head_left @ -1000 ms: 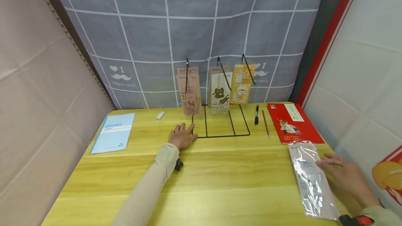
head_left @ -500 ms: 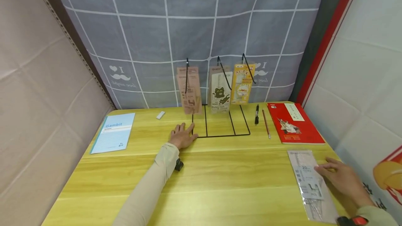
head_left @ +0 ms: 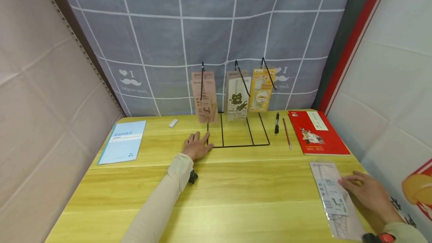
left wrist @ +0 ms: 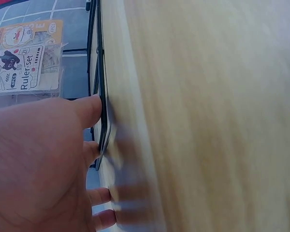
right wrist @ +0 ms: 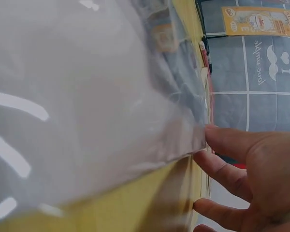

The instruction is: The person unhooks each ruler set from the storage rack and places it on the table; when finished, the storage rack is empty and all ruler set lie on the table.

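Observation:
My left hand [head_left: 197, 146] rests on the table with its fingers spread, at the front left corner of a black wire rack [head_left: 236, 146]. In the left wrist view its thumb and a finger touch the rack's wire. At the right, my right hand [head_left: 366, 194] pinches the right edge of a clear-wrapped ruler set [head_left: 332, 194] between thumb and forefinger, the other fingers spread below. The right wrist view shows the pack's pale back [right wrist: 87, 96] close up. Hanging from the rack's hooks are pink ruler packs [head_left: 204, 96], a cat-printed ruler set [head_left: 237, 96] and a yellow duck pack [head_left: 261, 91].
Left of the rack lie a blue notebook [head_left: 123, 141] and a white eraser [head_left: 173, 123]. To its right are a black pen [head_left: 277, 123], a pencil [head_left: 287, 133] and a red book [head_left: 317, 133]. A grey checked cloth [head_left: 209, 40] hangs behind the table.
The ruler set in my right hand has tilted, its glare is gone and its print is readable; its top edge has come down off the red book. My left hand stays put.

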### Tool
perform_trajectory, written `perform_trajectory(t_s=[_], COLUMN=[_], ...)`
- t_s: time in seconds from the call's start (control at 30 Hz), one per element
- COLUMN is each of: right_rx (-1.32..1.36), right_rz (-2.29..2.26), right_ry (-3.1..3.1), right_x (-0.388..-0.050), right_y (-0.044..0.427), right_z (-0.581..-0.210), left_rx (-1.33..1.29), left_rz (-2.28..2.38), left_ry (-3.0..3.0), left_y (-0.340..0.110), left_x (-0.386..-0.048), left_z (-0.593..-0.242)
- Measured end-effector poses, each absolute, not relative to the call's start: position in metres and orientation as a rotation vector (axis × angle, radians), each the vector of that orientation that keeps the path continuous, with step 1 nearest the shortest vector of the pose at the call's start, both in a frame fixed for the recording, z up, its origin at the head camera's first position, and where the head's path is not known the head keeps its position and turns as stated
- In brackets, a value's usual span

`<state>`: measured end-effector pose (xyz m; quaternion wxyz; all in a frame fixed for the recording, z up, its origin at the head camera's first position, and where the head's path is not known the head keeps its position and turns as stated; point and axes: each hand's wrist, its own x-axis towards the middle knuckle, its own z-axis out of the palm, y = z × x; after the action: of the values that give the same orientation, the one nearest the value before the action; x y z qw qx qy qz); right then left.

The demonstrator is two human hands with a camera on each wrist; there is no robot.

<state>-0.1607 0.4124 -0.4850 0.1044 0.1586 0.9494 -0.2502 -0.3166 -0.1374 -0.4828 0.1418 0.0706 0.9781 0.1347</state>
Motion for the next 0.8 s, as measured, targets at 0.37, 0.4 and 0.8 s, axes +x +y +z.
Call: perform_trajectory(t_s=[0.37,0.4,0.8], right_rx=[0.285,0.304,0.160], right_rz=[-0.823,-0.859,-1.270], right_ry=[2.966,2.964,2.991], right_x=[-0.184,-0.188,-0.266], right_y=[0.406,0.401,0.323], right_z=[-0.441,-0.434,-0.382], left_rx=[0.168,0.162,0.192], left_rz=[0.367,0.362,0.371], left_ry=[2.807,2.804,2.830], left_y=[-0.147,-0.148,-0.137], left_x=[-0.324,-0.323,-0.309], left_z=[-0.484,-0.482,-0.475])
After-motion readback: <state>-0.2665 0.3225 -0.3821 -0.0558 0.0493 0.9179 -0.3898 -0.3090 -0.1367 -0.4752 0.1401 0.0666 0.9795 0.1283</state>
